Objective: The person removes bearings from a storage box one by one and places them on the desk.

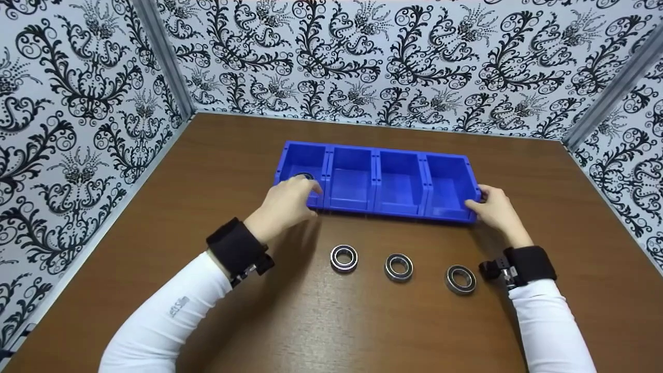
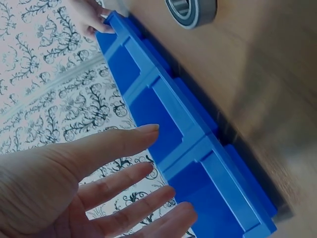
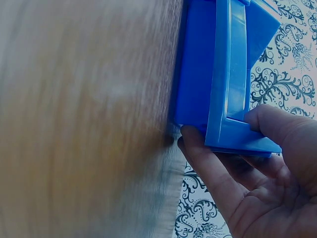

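A blue bin (image 1: 352, 210) with several compartments in a row stands on the table. My left hand (image 1: 287, 201) hovers over its leftmost compartment, fingers extended and apart, holding nothing in the left wrist view. Inside that compartment lies a ball bearing (image 1: 304, 174), partly hidden by the hand. At the bin's right end, my right hand (image 1: 494, 210) grips the side wall; the right wrist view shows the thumb on the rim and fingers outside. Three bearings lie in front of the bin: a left one (image 1: 344, 269), a middle one (image 1: 398, 278) and a right one (image 1: 456, 288).
The brown wooden table (image 1: 233, 150) carries the bin and bearings. White panels with black scrollwork (image 1: 342, 67) rise at the back and both sides, joined by grey corner posts (image 1: 166, 62). A black strap with a camera (image 1: 238, 248) sits on each wrist.
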A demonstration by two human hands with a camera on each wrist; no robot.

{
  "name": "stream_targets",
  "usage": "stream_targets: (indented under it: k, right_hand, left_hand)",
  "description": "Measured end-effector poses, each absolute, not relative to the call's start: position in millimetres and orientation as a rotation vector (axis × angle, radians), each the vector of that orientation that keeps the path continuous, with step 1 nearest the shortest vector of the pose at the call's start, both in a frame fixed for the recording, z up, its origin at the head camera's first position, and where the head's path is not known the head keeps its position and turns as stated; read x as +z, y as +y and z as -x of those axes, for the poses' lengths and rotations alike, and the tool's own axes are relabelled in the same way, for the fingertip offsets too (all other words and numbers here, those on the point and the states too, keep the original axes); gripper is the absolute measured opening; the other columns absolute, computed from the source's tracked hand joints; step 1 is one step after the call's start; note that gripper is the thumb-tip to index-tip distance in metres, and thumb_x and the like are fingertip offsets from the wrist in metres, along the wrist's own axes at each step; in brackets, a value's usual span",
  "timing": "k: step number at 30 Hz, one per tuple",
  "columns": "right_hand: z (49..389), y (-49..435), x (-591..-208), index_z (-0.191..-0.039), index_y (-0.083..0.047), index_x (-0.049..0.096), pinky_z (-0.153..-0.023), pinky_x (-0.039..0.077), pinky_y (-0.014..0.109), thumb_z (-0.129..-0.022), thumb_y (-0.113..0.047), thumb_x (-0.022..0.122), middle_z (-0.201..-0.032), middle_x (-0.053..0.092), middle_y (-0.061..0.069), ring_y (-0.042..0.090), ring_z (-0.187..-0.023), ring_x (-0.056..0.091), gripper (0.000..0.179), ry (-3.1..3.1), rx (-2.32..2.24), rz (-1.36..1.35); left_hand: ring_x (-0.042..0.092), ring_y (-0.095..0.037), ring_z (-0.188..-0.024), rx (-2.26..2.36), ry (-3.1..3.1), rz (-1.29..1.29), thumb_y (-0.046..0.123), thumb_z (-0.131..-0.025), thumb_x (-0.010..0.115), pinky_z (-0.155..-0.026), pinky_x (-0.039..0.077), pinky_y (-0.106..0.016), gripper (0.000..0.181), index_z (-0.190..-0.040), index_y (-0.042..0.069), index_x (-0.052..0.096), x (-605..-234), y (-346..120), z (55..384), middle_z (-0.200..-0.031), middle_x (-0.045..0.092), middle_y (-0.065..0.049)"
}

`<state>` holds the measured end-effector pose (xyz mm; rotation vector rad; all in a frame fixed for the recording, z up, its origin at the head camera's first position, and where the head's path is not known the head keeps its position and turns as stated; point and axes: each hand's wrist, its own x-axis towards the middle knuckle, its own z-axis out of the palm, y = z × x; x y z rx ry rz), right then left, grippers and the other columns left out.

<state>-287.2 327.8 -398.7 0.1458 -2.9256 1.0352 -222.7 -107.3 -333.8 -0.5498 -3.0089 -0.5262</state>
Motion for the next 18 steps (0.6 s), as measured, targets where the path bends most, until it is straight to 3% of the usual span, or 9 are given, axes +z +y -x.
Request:
stream_targets:
  k: [18]
  right_hand:
    - [287.6, 328.5, -397.5, -0.141, 0.014, 0.050, -0.064, 0.047, 0.012, -0.098, -0.012, 0.058, -0.120, 0.066, 0.032, 0.005, -0.079, 0.058, 0.051, -2.965, 1.057, -0.106]
  left_hand:
    - [0.067, -0.037, -0.117, -0.479, -2.995, 0.470, 0.013, -0.081, 0.082, -0.095, 0.059, -0.057, 0.041, -0.120, 0.005, 0.071, -332.7, -113.4, 250.1, -0.121, 0.070, -0.019]
